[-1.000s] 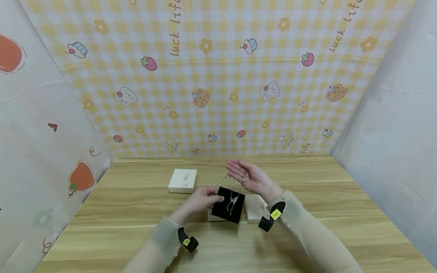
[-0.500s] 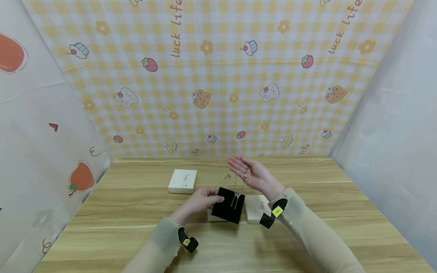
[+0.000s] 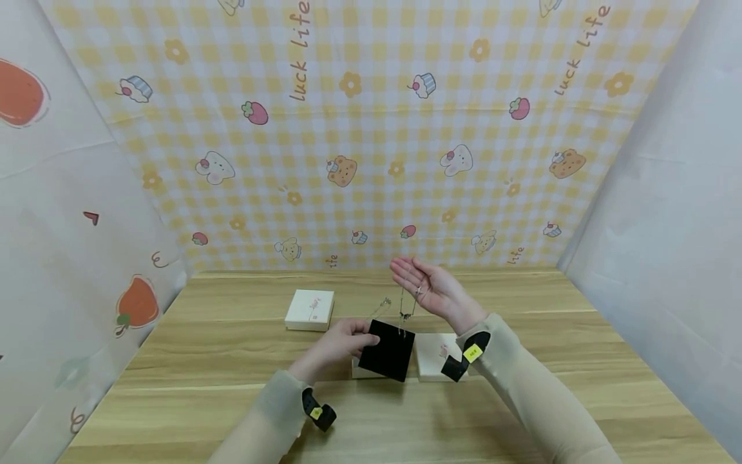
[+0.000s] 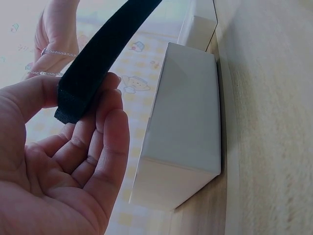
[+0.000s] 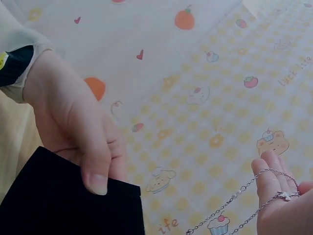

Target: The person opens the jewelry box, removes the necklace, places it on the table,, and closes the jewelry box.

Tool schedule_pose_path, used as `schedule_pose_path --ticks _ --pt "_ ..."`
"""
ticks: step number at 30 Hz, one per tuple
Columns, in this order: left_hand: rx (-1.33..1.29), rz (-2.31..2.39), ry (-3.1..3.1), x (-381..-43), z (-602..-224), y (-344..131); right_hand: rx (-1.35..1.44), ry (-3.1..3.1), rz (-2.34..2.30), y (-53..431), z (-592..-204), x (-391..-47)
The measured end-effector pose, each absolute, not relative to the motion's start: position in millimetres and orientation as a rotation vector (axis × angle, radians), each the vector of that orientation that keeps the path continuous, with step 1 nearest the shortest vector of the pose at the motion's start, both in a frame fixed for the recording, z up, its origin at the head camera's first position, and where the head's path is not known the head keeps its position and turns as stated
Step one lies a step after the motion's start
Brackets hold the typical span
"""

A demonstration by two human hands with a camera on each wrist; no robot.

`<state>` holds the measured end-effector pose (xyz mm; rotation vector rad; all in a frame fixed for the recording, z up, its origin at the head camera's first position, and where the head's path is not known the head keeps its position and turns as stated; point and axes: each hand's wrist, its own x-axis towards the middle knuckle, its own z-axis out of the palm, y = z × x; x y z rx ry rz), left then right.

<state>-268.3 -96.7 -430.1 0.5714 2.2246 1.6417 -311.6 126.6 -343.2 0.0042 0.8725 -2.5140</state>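
My left hand (image 3: 342,338) pinches a thin black square jewelry pad (image 3: 387,353) by its left edge, thumb on top and fingers beneath. In the left wrist view the pad (image 4: 98,63) appears edge-on. My right hand (image 3: 431,290) is palm up, its fingers extended, beyond the pad. A silver necklace (image 5: 274,198) lies across those fingers, a small star-like charm at the palm. Its chain hangs down to a small pendant (image 3: 406,316) by the pad's far edge. Another stretch of silver chain (image 3: 380,308) trails out behind the pad.
A white box (image 3: 310,309) with a pink flower print stands at the back left. Partly hidden under the pad is a second white box (image 3: 366,370). Right of it lies another white flower-printed box piece (image 3: 431,361), below my right wrist. A patterned cloth rises behind the wooden table (image 3: 232,361).
My right hand has moved up and away, lifting the necklace so its pendant slid up off the black pad's face. My left hand and the pad have stayed nearly still.
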Motion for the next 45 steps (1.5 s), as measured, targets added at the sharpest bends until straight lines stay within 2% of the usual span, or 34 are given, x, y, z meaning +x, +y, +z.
schedule_pose_path --ticks 24,45 --pt "0.53 1.645 2.219 -268 -430 -98 0.018 0.84 -2.544 138 -340 -316" --pt "0.58 1.666 2.231 -272 -426 -107 0.048 0.857 -2.525 146 -373 -336"
